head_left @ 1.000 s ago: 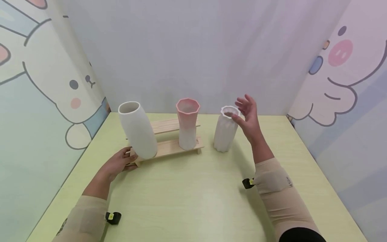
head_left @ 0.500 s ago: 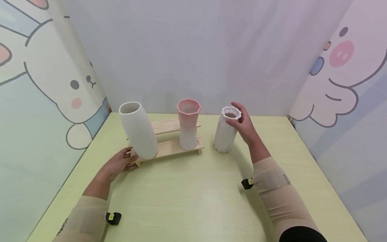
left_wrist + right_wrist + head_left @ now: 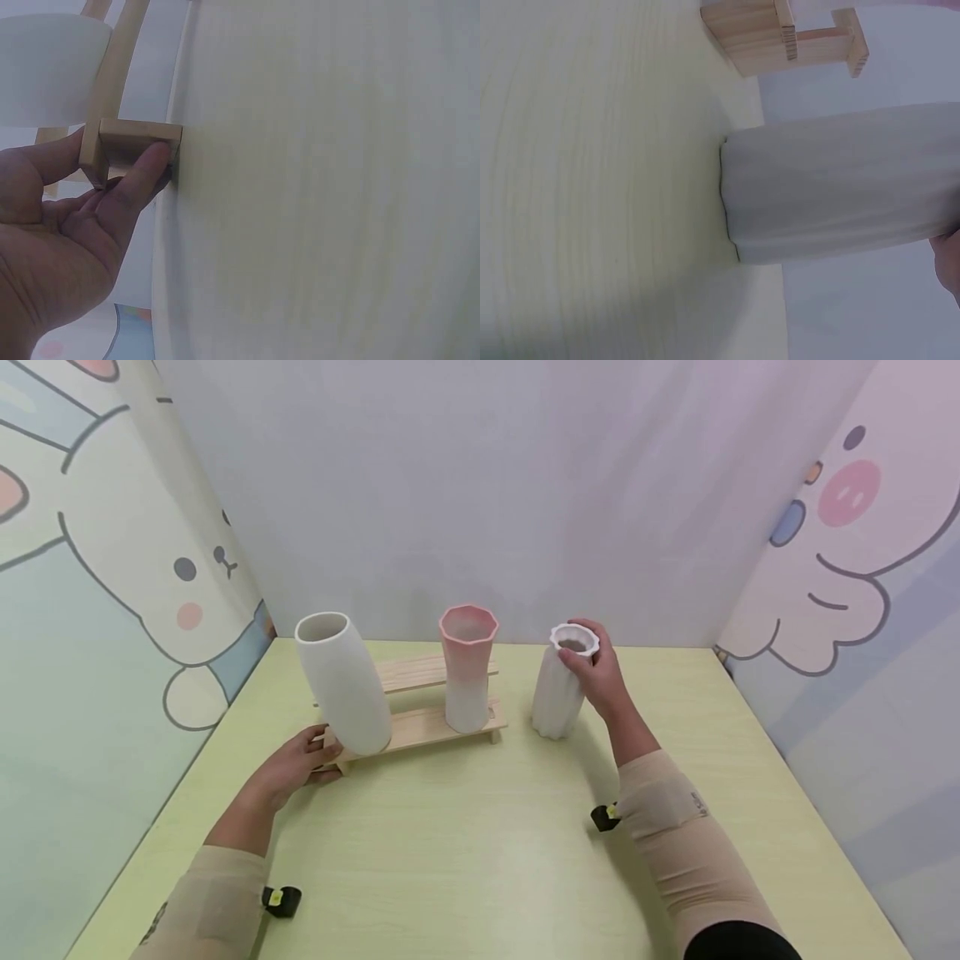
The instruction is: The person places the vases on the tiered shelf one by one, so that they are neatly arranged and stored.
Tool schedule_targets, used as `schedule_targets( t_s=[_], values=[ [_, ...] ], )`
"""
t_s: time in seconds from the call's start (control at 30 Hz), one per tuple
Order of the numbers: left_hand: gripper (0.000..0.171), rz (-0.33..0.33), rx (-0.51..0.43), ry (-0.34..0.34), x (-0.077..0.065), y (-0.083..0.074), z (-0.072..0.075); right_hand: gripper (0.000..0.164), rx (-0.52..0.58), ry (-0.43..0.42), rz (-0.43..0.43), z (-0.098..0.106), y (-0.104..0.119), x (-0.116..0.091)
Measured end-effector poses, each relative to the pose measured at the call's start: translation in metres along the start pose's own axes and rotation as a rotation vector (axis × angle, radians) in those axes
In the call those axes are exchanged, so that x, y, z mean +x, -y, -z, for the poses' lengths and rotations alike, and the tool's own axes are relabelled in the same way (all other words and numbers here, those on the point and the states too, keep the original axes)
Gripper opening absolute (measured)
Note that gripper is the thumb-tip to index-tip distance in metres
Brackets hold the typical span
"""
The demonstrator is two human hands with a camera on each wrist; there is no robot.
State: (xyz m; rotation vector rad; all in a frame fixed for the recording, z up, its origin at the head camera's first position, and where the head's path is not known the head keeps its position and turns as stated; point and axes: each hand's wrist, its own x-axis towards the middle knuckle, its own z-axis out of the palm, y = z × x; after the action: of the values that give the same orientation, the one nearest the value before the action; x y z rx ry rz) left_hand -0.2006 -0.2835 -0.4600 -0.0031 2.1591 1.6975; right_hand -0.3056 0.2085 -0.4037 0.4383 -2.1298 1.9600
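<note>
A two-tier wooden stand (image 3: 420, 727) bears a tall white vase (image 3: 345, 689) on its left and a pink-and-white vase (image 3: 467, 672) on its right, both on the lower shelf. My left hand (image 3: 292, 766) grips the stand's left end; in the left wrist view the thumb lies on the board and fingers curl beneath, by the wooden leg (image 3: 139, 133). To the right of the stand, a white ribbed vase (image 3: 557, 697) with a scalloped rim stands upright on the table. My right hand (image 3: 600, 672) holds it near the top, thumb in front, fingers behind the rim, partly hidden.
The pale wooden table (image 3: 480, 860) ends at a plain light curtain (image 3: 480, 502) behind the vases. Cartoon-printed panels (image 3: 847, 568) flank both sides. In the right wrist view, the stand's end (image 3: 757, 37) lies a short way from the ribbed vase.
My right hand has come down and left from beside the ribbed vase's rim and taken hold of its upper part. The left hand, stand and vases look unmoved.
</note>
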Motion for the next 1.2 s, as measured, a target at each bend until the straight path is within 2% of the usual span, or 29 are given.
schedule_targets(
  t_s=[0.23, 0.53, 1.2],
  values=[
    [0.078, -0.004, -0.010, -0.005, 0.000, 0.001, 0.000, 0.056, -0.009, -0.055, -0.004, -0.004, 0.000, -0.002],
    [0.076, 0.006, 0.004, -0.010, -0.001, -0.001, -0.002, 0.054, -0.031, -0.095, 0.030, -0.013, 0.018, -0.013],
    [0.077, 0.016, 0.000, -0.017, -0.001, -0.001, -0.001, 0.055, -0.061, -0.069, 0.022, -0.012, 0.021, -0.013]
  ],
)
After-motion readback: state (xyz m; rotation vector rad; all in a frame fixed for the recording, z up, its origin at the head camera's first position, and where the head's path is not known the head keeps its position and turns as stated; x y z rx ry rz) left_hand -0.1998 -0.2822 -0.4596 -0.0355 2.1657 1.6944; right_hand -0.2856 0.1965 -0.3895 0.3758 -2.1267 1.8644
